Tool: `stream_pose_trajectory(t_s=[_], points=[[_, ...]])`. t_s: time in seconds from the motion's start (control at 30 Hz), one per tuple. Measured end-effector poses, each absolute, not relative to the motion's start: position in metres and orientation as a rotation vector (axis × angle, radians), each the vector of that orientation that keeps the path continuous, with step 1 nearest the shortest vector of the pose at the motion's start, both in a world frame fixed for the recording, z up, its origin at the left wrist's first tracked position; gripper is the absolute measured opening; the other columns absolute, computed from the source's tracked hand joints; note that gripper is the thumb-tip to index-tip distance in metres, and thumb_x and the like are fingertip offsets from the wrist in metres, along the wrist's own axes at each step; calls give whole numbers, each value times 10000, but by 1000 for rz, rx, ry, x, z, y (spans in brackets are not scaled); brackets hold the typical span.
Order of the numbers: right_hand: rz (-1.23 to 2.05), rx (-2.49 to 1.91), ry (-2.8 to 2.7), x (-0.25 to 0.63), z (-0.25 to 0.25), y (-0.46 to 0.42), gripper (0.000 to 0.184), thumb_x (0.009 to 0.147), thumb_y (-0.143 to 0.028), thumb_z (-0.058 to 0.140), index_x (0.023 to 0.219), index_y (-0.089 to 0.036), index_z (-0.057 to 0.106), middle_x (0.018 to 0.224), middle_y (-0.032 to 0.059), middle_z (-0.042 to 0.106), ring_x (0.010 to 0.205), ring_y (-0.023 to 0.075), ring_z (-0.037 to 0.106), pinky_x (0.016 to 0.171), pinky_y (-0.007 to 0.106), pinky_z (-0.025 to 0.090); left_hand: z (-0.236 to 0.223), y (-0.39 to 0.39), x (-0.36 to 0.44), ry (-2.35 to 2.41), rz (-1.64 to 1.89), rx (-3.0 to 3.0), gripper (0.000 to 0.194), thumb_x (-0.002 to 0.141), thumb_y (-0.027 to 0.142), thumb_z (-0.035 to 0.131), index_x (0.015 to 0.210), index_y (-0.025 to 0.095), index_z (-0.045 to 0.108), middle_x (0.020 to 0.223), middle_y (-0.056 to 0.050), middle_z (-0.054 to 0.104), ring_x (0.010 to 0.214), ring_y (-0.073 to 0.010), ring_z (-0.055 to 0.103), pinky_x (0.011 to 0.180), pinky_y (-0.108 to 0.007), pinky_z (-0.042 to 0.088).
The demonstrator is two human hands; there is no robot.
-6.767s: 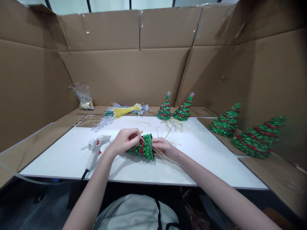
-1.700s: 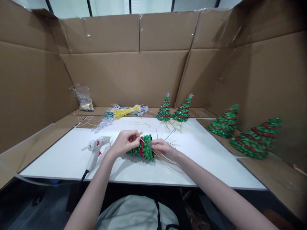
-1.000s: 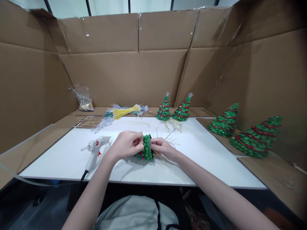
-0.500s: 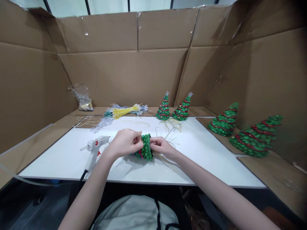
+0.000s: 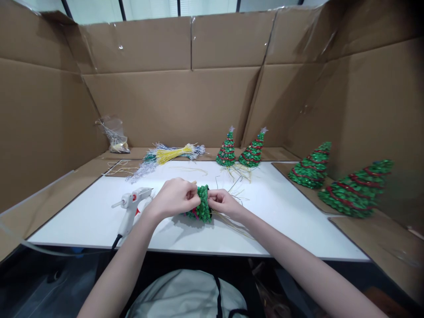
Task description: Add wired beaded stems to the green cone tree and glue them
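A small green cone tree with red trim (image 5: 202,204) lies on its side on the white table (image 5: 281,221), its base turned to the right. My left hand (image 5: 174,197) is closed over its upper part, covering the tip. My right hand (image 5: 222,202) pinches at the base, where thin yellowish strands (image 5: 232,222) trail out across the table toward me. What my right fingers hold is too small to name.
A white glue gun (image 5: 130,206) lies left of my hands, cord running off the front edge. Bundles of yellow, green and silver wire stems (image 5: 168,154) lie at the back. Two small trees (image 5: 240,152) stand behind; two larger ones (image 5: 334,179) lean at right. Cardboard walls (image 5: 185,92) enclose the table.
My left hand slid from the tree's tip over its body, covering more of it, and the tree turned so its base faces more to the right. My right hand stayed at the base.
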State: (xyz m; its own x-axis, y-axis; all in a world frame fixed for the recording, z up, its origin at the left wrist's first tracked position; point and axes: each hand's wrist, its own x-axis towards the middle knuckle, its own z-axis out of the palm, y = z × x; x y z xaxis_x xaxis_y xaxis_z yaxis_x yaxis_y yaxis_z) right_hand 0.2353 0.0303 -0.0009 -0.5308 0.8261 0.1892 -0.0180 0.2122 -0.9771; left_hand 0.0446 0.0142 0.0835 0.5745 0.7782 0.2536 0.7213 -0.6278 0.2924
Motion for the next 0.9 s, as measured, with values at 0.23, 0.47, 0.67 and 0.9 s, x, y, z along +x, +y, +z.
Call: stream_pose_trajectory(t_s=[0.23, 0.47, 0.67, 0.9], points=[[1437, -774, -1735, 237, -2, 31, 426, 729, -529, 662, 665, -140, 501, 542, -61, 309, 513, 64, 245, 490, 220, 174, 89, 10, 53, 1419, 477, 2693, 137, 634, 243, 491, 513, 185, 522, 496, 7, 515, 489, -121, 345, 490, -244, 206], [1465, -735, -1735, 236, -2, 32, 434, 729, -534, 666, 661, -142, 491, 521, -70, 304, 488, 53, 215, 473, 219, 150, 91, 11, 56, 1458, 455, 2679, 165, 628, 255, 491, 479, 185, 498, 471, 2, 495, 485, -125, 323, 488, -255, 204], [1451, -781, -1727, 237, -3, 32, 433, 725, -535, 667, 652, -139, 507, 513, -70, 297, 477, 51, 217, 464, 222, 129, 92, 10, 56, 1459, 479, 2648, 179, 621, 258, 482, 467, 184, 430, 449, 20, 406, 480, -115, 248, 486, -250, 195], [1433, -774, -1728, 236, -5, 33, 419, 745, -527, 649, 667, -132, 536, 512, -65, 311, 480, 55, 224, 462, 226, 136, 99, 10, 45, 1438, 519, 2582, 214, 641, 266, 464, 469, 182, 367, 446, 32, 328, 476, -107, 277, 484, -242, 200]])
